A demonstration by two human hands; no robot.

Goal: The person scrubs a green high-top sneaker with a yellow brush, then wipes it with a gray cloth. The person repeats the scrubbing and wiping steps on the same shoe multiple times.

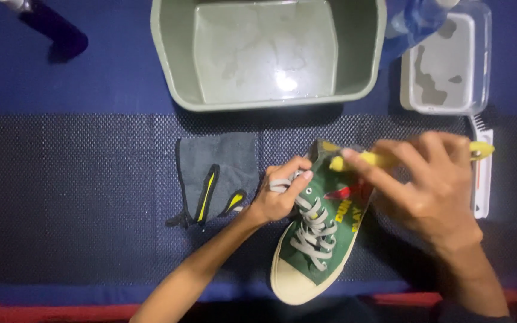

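Scrubbing step: right hand (426,185) grips yellow brush (384,158) at shoe (321,230) collar; left hand (279,194) pinches laces (313,224). Next likely calls for steady pressure, shoe held firm.

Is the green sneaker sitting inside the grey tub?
No, the green sneaker lies on the dark mat, in front of the grey tub.

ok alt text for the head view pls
A left hand steadies a green high-top sneaker by its grey laces while the right hand holds a yellow brush against its collar, below a grey basin.
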